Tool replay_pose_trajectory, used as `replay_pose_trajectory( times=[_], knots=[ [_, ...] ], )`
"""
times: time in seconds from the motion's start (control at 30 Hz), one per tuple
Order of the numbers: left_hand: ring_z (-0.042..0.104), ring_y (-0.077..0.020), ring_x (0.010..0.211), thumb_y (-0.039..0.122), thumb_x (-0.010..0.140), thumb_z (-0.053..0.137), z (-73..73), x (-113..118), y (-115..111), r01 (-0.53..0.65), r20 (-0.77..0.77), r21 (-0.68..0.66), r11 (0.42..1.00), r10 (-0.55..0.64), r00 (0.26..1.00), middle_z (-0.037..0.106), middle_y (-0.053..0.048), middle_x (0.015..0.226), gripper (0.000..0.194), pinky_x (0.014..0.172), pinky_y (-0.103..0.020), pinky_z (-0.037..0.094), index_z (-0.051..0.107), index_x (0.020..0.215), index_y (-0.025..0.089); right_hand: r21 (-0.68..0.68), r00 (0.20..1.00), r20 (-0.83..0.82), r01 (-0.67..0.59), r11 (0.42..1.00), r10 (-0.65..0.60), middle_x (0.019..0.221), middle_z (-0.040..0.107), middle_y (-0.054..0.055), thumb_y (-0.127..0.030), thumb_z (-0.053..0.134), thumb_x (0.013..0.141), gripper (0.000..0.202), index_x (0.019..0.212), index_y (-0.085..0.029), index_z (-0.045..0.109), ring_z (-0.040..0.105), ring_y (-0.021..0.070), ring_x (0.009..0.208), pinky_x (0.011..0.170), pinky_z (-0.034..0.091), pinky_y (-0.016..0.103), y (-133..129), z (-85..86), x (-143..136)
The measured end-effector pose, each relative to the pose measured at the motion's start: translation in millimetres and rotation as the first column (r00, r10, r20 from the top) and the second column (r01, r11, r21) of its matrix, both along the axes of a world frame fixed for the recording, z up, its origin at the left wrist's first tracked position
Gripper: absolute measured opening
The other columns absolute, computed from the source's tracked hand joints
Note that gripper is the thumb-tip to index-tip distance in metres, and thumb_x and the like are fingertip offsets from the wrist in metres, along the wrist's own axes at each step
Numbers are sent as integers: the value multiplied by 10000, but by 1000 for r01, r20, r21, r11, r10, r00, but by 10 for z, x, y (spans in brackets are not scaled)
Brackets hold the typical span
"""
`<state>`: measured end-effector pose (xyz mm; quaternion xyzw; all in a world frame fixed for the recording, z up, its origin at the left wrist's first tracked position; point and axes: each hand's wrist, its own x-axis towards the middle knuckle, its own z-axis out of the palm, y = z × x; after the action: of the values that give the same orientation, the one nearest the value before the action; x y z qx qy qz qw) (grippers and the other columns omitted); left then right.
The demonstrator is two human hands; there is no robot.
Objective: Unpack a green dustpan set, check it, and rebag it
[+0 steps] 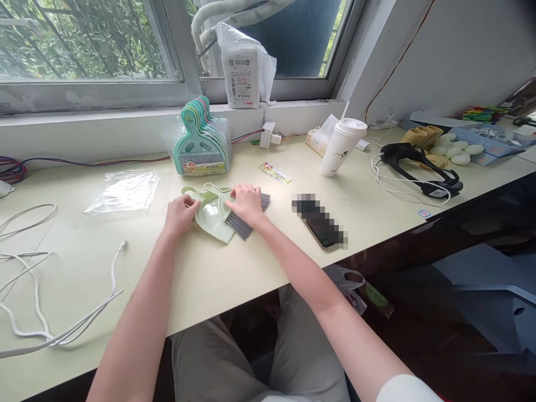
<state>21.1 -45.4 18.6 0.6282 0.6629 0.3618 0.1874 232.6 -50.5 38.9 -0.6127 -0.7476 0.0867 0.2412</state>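
In the head view, a small pale green dustpan [211, 222] lies tilted on the table. My left hand [182, 214] pinches its left edge near the handle. My right hand [248, 203] is closed on a hand brush [240, 225] with a pale green body and grey bristles. The brush overlaps the dustpan's right side, its handle lying toward the dustpan's handle. Part of the brush is hidden under my right fingers. Behind both hands stands a stack of dustpan and brush sets [201, 142] in clear wrapping, the front one turquoise. A printed label strip [274, 173] lies beyond my right hand.
A clear plastic wrapper [124, 191] lies at the left, with white cables [37, 301] nearer me. On the right are a phone [320, 222], a white cup [341, 149] with a straw, a tissue box [319, 139] and a black headset [421, 167]. A packet [243, 78] stands on the sill.
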Motion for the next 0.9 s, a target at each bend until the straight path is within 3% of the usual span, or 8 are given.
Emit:
replay_pose_trajectory(
  times=[0.1,0.17,0.23,0.33,0.4,0.5,0.7,0.9],
  knots=[
    [579,-201,550,484,814,572,-3,145,-43,181,58,-48,982,-178,982,624,-28,619,298,628,-326,452,578,684,216,1,1000,1,-28,1000,28,1128,702,102,-350,596,874,177,944,-200,658,579,274,1122,981,376,432,1,-45,-33],
    [623,-212,639,448,860,518,4,187,-67,240,31,6,971,-240,970,673,-46,725,278,663,-329,473,619,761,209,-17,998,-14,-57,998,57,1137,700,95,-352,597,881,176,951,-202,654,576,271,1130,978,388,424,15,-66,-41],
    [655,-252,845,343,862,528,14,183,-86,226,-91,121,967,-215,972,708,-76,895,209,746,-349,494,670,929,204,-22,997,-27,-77,997,76,1138,696,87,-352,598,887,177,960,-199,651,574,273,1134,977,396,423,29,-79,-46],
    [558,-332,1181,190,823,575,24,128,-104,178,-371,311,934,-53,927,652,-128,1208,371,932,-438,463,657,1184,211,-33,995,-59,-87,996,85,1125,690,72,-347,607,889,172,959,-195,648,574,270,1126,975,404,420,41,-86,-53],
    [501,-352,1268,135,827,573,19,91,-106,237,-501,353,905,-31,865,584,-137,1343,432,994,-477,430,633,1247,217,-50,991,-87,-102,993,98,1120,687,66,-344,627,882,161,944,-196,648,572,264,1120,964,414,410,43,-87,-60],
    [561,-324,1201,93,870,527,-5,64,-97,361,-609,311,879,-107,786,616,-131,1299,384,985,-458,449,637,1219,209,-55,983,-122,-144,988,137,1106,686,64,-334,656,871,148,926,-196,650,572,253,1096,947,427,389,35,-93,-77],
    [637,-306,1083,74,917,464,-52,54,-94,476,-718,308,824,-127,685,675,-147,1173,330,942,-438,484,660,1162,177,-39,963,-169,-221,975,211,1079,682,70,-323,672,879,147,908,-180,653,564,237,1070,951,430,361,24,-127,-114],
    [681,-303,1044,114,932,475,-107,24,-94,497,-650,281,821,-218,728,699,-138,1160,261,809,-408,554,709,1018,191,-18,950,-191,-257,966,249,1060,678,73,-316,695,867,150,888,-171,663,559,231,1042,941,427,344,36,-156,-120]
  ],
)
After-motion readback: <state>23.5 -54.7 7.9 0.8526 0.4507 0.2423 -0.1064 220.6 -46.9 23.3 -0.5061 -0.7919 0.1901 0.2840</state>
